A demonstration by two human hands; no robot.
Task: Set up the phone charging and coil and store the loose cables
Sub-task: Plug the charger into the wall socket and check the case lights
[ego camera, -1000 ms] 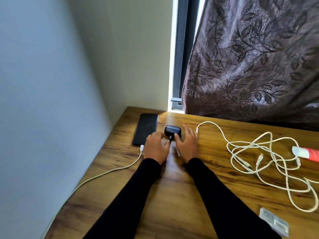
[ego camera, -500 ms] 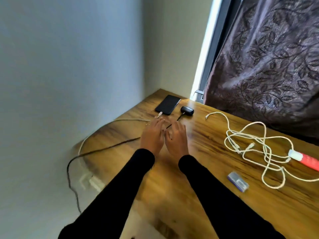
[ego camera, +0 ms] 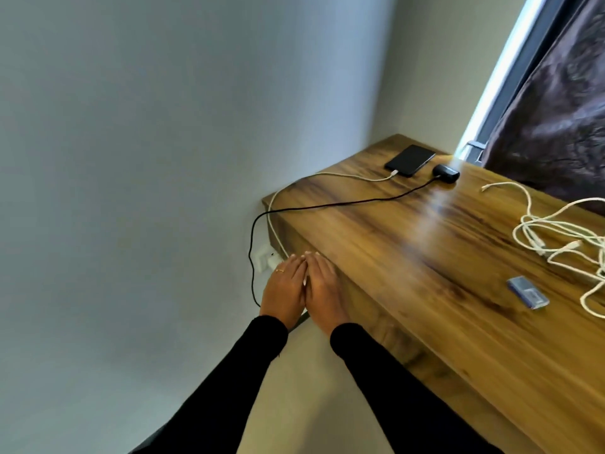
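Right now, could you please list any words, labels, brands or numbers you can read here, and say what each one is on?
None can be read.
Small blue packet on the wooden table: pale label, print too blurred to read.
Phone: screen dark, no text.
Black earbud case: no visible marking.

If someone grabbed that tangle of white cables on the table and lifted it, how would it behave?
The white cables lie in loose overlapping loops, so they would probably sag limply and snag together. They look thin, so likely light. A loose plug end might trail behind.
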